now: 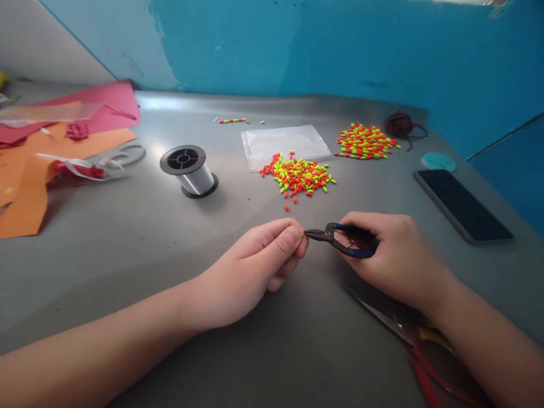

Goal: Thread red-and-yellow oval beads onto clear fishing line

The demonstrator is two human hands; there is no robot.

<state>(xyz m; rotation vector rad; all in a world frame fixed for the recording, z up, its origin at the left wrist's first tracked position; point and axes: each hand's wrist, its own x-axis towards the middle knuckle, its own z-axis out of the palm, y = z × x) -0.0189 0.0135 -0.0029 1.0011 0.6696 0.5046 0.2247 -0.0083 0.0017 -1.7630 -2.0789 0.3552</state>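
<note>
My left hand (259, 266) is closed, thumb pressed against the forefinger in a pinch. A tiny yellowish bit shows at the fingertips, too small to name. In my right hand (391, 255) is a pair of small pliers (340, 238) with dark blue handles. Their narrow dark jaws point left and meet the pinched fingertips of my left hand. Just beyond the hands lies a loose pile of red and yellow-green beads (300, 174), partly on a clear plastic bag (289, 144). Scissors (395, 328) lie beneath my right wrist, partly hidden by it.
A spool of clear line (198, 180) stands left of the beads. Farther right are a second bead pile (368, 140), dark yarn (399, 123), a teal disc (438, 162) and a phone (463, 205). Orange and pink sheets (29, 192) cover the left side. A short bead row (233, 120) lies behind.
</note>
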